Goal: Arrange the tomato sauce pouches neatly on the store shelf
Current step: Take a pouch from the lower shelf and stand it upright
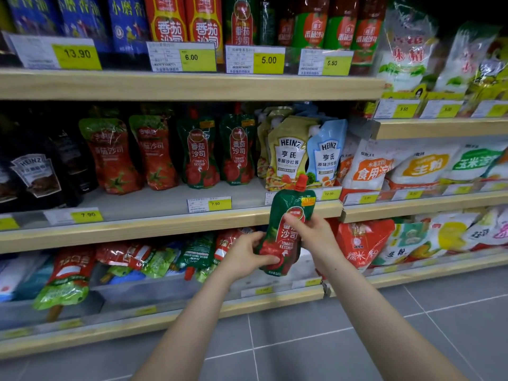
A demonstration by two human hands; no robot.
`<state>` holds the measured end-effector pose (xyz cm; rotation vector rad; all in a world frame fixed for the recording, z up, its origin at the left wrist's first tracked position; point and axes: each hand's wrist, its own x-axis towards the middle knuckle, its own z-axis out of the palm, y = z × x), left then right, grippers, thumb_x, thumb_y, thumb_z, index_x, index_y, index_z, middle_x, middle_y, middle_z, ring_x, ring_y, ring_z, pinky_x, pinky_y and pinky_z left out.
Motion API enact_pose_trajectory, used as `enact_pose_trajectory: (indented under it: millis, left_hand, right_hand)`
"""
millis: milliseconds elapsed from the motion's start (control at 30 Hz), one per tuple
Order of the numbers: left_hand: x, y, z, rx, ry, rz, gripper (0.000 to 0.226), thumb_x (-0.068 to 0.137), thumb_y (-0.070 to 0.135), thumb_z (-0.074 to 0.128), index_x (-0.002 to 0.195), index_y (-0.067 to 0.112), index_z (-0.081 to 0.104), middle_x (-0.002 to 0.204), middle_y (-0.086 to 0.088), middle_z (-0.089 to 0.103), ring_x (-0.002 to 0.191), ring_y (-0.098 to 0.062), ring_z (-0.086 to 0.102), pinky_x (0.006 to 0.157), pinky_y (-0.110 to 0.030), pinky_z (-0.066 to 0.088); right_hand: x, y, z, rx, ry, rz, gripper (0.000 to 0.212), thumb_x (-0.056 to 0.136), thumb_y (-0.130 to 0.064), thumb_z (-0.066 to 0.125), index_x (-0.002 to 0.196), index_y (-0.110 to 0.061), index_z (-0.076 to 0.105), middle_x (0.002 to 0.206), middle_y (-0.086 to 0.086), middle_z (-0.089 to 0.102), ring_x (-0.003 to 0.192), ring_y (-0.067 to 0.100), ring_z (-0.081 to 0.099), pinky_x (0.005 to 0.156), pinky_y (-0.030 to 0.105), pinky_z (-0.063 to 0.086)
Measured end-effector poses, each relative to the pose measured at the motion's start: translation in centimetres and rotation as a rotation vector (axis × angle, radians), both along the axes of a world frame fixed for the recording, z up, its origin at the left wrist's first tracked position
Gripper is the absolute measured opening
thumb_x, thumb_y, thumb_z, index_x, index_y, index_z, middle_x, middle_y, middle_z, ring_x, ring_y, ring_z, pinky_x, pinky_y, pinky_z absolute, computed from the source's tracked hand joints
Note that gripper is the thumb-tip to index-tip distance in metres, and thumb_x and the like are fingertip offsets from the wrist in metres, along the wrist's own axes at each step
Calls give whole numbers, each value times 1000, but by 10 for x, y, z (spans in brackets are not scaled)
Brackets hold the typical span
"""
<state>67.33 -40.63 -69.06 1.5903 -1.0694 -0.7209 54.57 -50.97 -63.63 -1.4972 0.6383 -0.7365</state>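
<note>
Gripping green ketchup pouch (286, 232) w/ left hand (248, 257) & right hand (310, 229); lift to 11 o'clock, stand upright beside matching green pouches (217, 149).

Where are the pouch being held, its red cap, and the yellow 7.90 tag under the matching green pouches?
held ketchup pouch (286, 232), head view, middle of its label.
red cap (301, 182), head view, the spout top.
7.90 price tag (217, 204), head view, its yellow part.
</note>
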Motion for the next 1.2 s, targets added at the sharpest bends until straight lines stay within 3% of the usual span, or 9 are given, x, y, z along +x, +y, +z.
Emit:
enact_pose_trajectory:
  millis: [200,333,500,633,733,867,967,1133,1200]
  left_hand:
    - [-6,1,0,12,1,-57,41,69,12,81,102,27,62,100,9,70,92,-3,66,82,-21,53]
    - [-6,1,3,-12,-20,-22,39,71,14,79,100,31,61,100,10,70,91,-2,66,81,-22,54]
    - [0,6,20,-71,-219,111,33,68,22,78,92,39,63,90,12,72,85,-2,67,76,-23,55]
    - [13,18,46,-179,-146,154,46,69,37,78,110,42,58,110,18,65,101,8,59,87,-12,47]
    - [51,44,65,-272,-528,463,52,69,62,63,112,33,60,106,26,59,99,12,53,84,-7,41]
    - [108,73,67,-1,-1213,664,61,80,63,40,110,15,63,104,-1,65,99,-22,57,83,-38,40]
    - [122,80,52,219,-1312,614,65,80,63,32,102,12,64,95,-7,64,89,-28,59,77,-40,42]
    - [130,74,31,180,-1400,682,53,79,60,38,91,13,58,84,-6,56,78,-27,53,71,-38,36]
    - [134,72,25,153,-1426,712,53,79,60,39,91,12,58,83,-7,56,76,-28,53,73,-39,33]
  right_hand:
    - [7,-17,21,116,24,1,37,76,-46,67,99,-17,64,95,4,74,87,20,70,77,38,56]
    - [6,-11,25,108,-5,-2,38,74,-46,69,101,-21,61,98,2,73,89,17,69,78,35,55]
    - [-1,16,4,-124,91,-38,41,68,-19,80,104,-15,60,96,1,70,91,17,66,79,36,55]
    - [10,12,23,-137,-36,-48,34,71,-11,77,101,-11,61,92,2,71,89,18,67,75,32,55]
    - [29,5,48,-199,-99,-39,33,71,-14,77,99,-17,60,94,-4,69,86,7,66,69,22,54]
    - [64,-1,77,-339,-121,-62,35,70,-21,78,98,-22,58,95,-6,68,86,3,64,71,17,53]
    - [92,1,80,-431,-114,-73,36,71,-21,78,100,-21,55,91,-10,65,85,1,61,70,15,51]
    - [127,-7,73,-468,-51,-85,38,72,-27,77,102,-20,54,90,-14,62,83,-3,58,73,22,50]
    - [139,-13,70,-477,-6,-118,45,71,-29,78,106,-14,55,97,-5,66,89,9,61,79,30,51]
